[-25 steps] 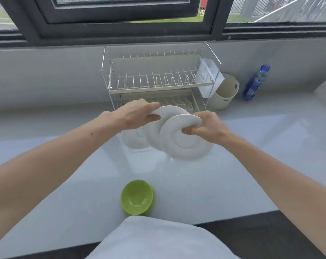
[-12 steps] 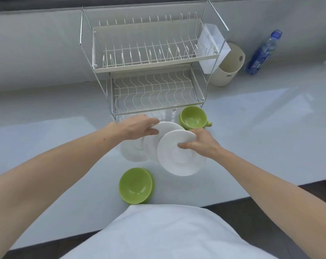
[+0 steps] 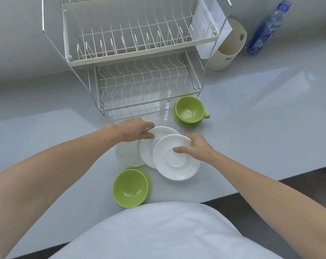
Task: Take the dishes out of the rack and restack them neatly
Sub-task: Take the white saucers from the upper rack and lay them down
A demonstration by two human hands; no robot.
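Note:
My left hand (image 3: 137, 128) grips the top rim of a white saucer (image 3: 149, 146), held tilted above the counter. In my right hand (image 3: 196, 146) is a second white saucer (image 3: 175, 161), also tilted, overlapping the first one in front. Behind them a third white plate (image 3: 126, 154) lies flat on the counter. The two-tier wire dish rack (image 3: 139, 53) stands at the back with nothing on its tiers. Stacked green bowls (image 3: 130, 187) sit near the counter's front edge. A green cup on a green saucer (image 3: 190, 111) stands just right of the rack's front.
A beige holder (image 3: 227, 47) and a white cutlery caddy (image 3: 208, 28) sit at the rack's right side. A blue water bottle (image 3: 266, 28) stands at the far right. The pale counter (image 3: 261, 118) ends at a dark floor edge close to my body.
Both hands have lowered the two white saucers toward the counter and the flat plate. The view has tilted down, so the window is gone and the green cup shows.

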